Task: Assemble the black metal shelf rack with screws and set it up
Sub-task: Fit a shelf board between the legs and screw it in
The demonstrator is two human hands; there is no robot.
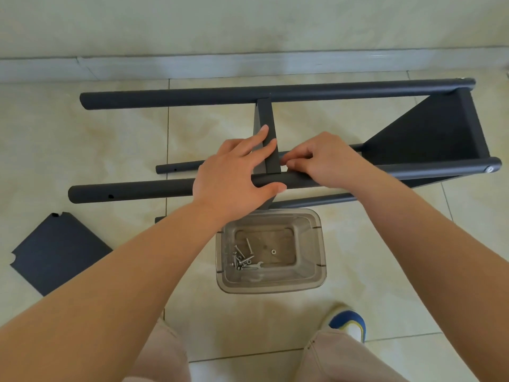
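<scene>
Rack frame (275,93), black metal, lies on its side on the tiled floor (385,257), long tubes running 9 to 3 o'clock. One shelf panel (429,128) is seated at the 3 o'clock end between the tubes. A second panel (268,139) stands on edge mid-frame, spanning from the far tube to the near tube (132,190).

Left hand (237,172): palm over the near tube, thumb curled under its front, fingers stretched flat against the middle panel. Grip reads as wrapped on the near tube.

Right hand (325,161): just at 3 o'clock of the middle panel, fingers curled, thumb and forefinger pinched together at the panel-tube joint. Whatever sits in the pinch is too small to make out.

Near tube shows an unfilled screw hole (111,196) toward its 9 o'clock end; a thinner tube (179,168) behind it has one too.

Clear plastic tub (271,250) at 6 o'clock of the hands, on the floor, holding loose screws (242,257), a washer (273,252) and a small flat wrench (254,266).

Spare shelf panel (55,252) lies flat at 8 o'clock, partly under the left forearm.

Shoe (348,323), blue and white, at 5 o'clock. Pale trouser legs along the bottom edge.
</scene>
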